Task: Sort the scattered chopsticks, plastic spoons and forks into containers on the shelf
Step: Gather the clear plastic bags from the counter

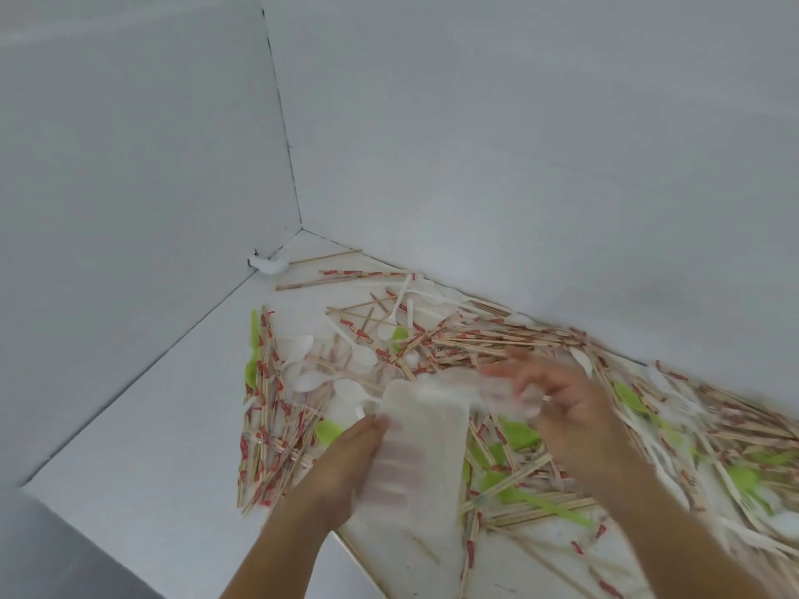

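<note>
Gripping the translucent container (426, 438) in my left hand (346, 458), long axis near-to-far over the scattered chopsticks (475, 339), while my right hand (568, 404), just right, pinches blurred plastic cutlery (497, 393) lying left-right, tips at the container's far end.

- chopsticks (475, 343): pale tan wood. Many sit in white paper sleeves with red print, densest at the left of the heap and along the far right.
- white spoons (302, 348): plain white, no marking, left of centre.
- green cutlery (516, 434): solid lime green, scattered near centre and right.
- container (426, 430): milky translucent white, unprinted. The left hand (337, 464) shows through it as pinkish bars.
- table (129, 447): flat white.
- walls (475, 123): pale grey-white, with a dark seam at the corner.
- grey band (52, 555): near left, plain mid-grey.
</note>
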Demonstrator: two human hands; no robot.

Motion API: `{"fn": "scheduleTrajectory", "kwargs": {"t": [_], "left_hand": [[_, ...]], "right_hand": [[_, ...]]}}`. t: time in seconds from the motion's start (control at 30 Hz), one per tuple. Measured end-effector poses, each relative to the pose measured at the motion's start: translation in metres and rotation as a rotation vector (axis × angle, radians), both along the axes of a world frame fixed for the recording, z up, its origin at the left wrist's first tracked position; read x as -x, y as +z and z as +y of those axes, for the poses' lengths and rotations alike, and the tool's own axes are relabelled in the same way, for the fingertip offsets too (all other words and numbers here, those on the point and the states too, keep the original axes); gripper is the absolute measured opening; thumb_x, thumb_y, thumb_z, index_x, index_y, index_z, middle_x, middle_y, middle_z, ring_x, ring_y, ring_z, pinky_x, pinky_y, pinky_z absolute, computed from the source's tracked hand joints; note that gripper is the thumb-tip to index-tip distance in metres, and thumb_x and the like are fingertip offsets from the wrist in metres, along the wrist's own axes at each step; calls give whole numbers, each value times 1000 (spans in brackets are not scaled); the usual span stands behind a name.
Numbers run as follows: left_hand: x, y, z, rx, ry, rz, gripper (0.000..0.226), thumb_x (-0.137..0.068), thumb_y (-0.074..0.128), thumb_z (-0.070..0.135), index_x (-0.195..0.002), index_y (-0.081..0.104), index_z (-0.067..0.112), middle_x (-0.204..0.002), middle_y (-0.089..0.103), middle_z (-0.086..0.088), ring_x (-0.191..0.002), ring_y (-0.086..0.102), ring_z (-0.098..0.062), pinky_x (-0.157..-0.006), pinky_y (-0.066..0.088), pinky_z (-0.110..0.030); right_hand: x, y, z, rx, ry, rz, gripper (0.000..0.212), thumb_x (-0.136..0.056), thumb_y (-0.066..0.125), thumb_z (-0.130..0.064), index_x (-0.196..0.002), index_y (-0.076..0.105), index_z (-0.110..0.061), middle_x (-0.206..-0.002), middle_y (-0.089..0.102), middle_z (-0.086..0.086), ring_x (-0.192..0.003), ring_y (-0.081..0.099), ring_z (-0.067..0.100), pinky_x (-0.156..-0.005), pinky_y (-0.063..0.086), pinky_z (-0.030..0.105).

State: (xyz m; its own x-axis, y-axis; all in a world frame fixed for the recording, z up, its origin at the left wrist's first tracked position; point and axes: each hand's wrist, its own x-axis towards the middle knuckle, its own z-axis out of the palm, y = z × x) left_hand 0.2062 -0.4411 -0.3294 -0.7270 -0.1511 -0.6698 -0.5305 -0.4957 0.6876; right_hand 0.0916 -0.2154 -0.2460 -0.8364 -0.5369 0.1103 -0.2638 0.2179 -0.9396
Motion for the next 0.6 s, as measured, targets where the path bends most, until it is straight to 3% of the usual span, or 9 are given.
{"fn": "scheduleTrajectory", "kwargs": {"t": [0.07, 0.13, 0.23, 0.33, 0.37, 0.47, 0.6], "left_hand": [[-1, -4, 6, -34, 9, 3, 54, -106, 43, 55, -121, 73, 13, -113, 77, -14, -103, 75, -35, -82, 62, -53], [-4, -7, 9, -35, 14, 33, 64, -103, 37, 64, -123, 74, 15, -118, 76, -13, -110, 73, -33, -89, 59, -51], [0, -12, 8, -53, -47, 5, 60, -100, 46, 63, -128, 72, 16, -122, 74, -13, -112, 73, -27, -96, 57, -45], [-4, -29, 1, -119, -43, 77, 35, -101, 59, 34, -129, 64, 15, -128, 69, -19, -87, 76, -4, -69, 57, -19], [-3, -31, 3, -94, -51, 77, 31, -101, 60, 29, -130, 63, 17, -130, 68, -20, -91, 76, -8, -71, 58, -22], [-11, -28, 16, -70, -113, 112, 35, -100, 62, 28, -134, 65, 21, -126, 72, -15, -115, 70, -36, -96, 56, -51], [-11, -21, 24, -4, -91, 203, 32, -102, 59, 28, -134, 64, 25, -122, 75, -8, -110, 73, -31, -85, 59, -47]], "right_hand": [[-32, -38, -5, -209, 178, 223, 56, -78, 52, 22, -87, 57, -33, -144, 58, -20, -155, 24, 15, -120, 19, 54], [-51, -77, 1, -348, 229, 357, 57, -71, 48, 19, -89, 50, -36, -155, 43, -23, -159, 7, 17, -120, 13, 59], [-59, -100, 4, -364, 272, 261, 52, -75, 48, 19, -82, 43, -32, -155, 42, -23, -158, 10, 13, -121, 7, 59], [-56, -101, 4, -403, 442, 316, 48, -82, 49, 13, -77, 34, -32, -156, 45, -18, -158, 12, 10, -124, -2, 48], [-55, -99, 5, -430, 481, 352, 41, -84, 45, 8, -76, 36, -31, -157, 45, -16, -158, 8, 11, -124, -4, 45], [-48, -92, 11, -514, 525, 442, 24, -80, 32, -6, -72, 46, -23, -158, 44, -15, -160, -1, 16, -125, -9, 42], [-48, -91, 24, -577, 514, 491, 40, -74, 49, 7, -101, 58, -22, -164, 34, -10, -159, -3, 12, -126, -2, 38]]}}
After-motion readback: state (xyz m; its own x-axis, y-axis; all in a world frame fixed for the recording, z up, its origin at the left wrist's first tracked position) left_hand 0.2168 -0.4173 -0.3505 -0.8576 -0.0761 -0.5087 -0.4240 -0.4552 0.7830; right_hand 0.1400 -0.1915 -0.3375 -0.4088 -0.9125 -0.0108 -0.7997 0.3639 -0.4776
